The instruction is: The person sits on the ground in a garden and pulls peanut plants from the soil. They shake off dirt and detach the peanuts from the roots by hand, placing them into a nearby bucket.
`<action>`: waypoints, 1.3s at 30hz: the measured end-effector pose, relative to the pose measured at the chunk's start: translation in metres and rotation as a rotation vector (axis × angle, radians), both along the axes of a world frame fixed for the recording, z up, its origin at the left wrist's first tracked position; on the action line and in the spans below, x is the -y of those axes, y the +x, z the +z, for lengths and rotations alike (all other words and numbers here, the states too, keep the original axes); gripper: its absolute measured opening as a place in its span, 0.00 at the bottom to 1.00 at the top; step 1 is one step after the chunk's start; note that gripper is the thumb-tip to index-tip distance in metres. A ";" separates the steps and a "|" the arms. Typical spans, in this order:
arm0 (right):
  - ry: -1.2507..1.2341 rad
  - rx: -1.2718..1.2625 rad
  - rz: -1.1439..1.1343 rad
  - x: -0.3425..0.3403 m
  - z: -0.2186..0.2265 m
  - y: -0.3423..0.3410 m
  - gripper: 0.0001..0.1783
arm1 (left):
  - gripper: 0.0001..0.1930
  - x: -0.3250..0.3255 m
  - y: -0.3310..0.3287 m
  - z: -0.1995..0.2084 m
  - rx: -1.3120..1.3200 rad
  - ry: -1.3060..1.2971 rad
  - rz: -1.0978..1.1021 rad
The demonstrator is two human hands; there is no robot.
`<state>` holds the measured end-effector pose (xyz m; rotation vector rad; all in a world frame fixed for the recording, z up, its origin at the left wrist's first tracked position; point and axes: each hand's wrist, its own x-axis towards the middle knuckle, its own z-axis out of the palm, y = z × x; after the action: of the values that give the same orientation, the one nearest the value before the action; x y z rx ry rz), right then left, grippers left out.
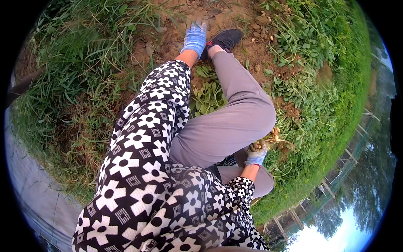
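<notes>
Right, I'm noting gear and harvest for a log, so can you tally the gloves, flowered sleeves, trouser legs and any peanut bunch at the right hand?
Blue-and-white gloves: 2
Black-and-white flowered sleeves: 2
Greyish-mauve trouser legs: 2
Peanut bunch at the right hand: 1
Total: 7

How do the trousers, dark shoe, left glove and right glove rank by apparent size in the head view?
1. Trousers
2. Dark shoe and left glove: too alike to rank
3. Right glove

Black white-flowered top (136, 138), mauve trousers (226, 128), dark shoe (228, 38), hands (195, 39) in blue-and-white gloves (255, 158)
</notes>
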<state>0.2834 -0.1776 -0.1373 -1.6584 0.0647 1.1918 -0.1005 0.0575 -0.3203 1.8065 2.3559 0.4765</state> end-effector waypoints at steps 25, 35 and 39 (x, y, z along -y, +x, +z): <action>0.018 -0.060 -0.026 -0.023 -0.005 -0.006 0.14 | 0.36 0.006 0.065 0.022 0.399 0.267 -0.294; 0.125 0.078 0.112 -0.034 0.013 -0.026 0.14 | 0.32 -0.079 0.114 0.032 -0.190 0.280 -0.348; 0.143 0.175 0.176 -0.039 0.024 -0.030 0.09 | 0.17 -0.096 0.154 0.113 0.181 0.710 -0.306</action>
<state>0.2534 -0.1388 -0.1135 -1.6595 -0.2754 1.1483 0.0533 0.1533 -0.2076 2.2067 1.8569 1.4913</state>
